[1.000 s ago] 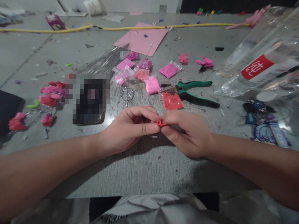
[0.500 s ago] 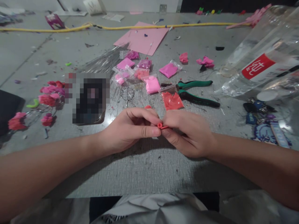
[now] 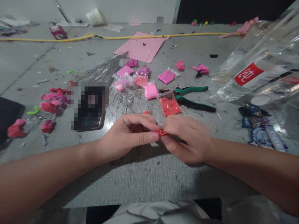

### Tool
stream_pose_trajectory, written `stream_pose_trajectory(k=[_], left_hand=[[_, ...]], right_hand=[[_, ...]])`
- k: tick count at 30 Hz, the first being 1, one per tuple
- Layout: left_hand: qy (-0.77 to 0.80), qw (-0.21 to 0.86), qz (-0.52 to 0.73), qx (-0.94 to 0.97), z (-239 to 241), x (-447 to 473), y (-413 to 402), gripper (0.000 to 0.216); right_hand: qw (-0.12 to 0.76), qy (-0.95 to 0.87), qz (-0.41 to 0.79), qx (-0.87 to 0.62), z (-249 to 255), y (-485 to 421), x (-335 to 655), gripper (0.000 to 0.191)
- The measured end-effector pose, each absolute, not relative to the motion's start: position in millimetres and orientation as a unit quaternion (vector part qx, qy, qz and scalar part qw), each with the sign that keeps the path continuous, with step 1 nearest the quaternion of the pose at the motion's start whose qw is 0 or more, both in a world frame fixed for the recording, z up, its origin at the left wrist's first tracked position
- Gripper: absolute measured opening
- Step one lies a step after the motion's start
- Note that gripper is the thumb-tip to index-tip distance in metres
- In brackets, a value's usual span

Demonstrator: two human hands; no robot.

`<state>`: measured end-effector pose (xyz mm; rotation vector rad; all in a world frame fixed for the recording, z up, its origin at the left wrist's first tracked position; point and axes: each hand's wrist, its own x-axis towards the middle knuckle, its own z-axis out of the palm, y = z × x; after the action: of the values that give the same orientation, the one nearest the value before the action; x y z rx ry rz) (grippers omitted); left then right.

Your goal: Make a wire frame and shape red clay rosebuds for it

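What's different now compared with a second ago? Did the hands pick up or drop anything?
Hardly anything. The left hand and right hand still pinch the small red piece between them; nothing was taken up or let go. Only the camera tipped a little, so everything sits slightly lower in the picture. The green-handled pliers and the red bag lie where they were.
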<state>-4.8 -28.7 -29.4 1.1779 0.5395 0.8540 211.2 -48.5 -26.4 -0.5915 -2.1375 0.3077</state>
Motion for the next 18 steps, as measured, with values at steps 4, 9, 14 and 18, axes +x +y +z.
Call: stream_pose_trajectory(k=[4, 9, 14, 18], left_hand=[[0.213, 0.734, 0.387, 0.516, -29.1, -2.4, -30.2, 0.018], [0.213, 0.731, 0.386, 0.52, -28.5, -1.6, -30.3, 0.014], [0.228, 0.711, 0.396, 0.534, -29.2, -1.9, -29.9, 0.012], [0.231, 0.707, 0.399, 0.536, -28.5, -1.7, -30.6, 0.012]], right_hand=[[0.452, -0.855, 0.109, -0.229, -28.6, -49.5, 210.8, 0.007], [0.453, -0.854, 0.106, -0.23, -28.1, -50.6, 210.9, 0.006], [0.434, -0.862, 0.11, -0.238, -24.8, -51.0, 211.6, 0.012], [0.433, -0.862, 0.102, -0.245, -24.2, -51.5, 211.7, 0.013]])
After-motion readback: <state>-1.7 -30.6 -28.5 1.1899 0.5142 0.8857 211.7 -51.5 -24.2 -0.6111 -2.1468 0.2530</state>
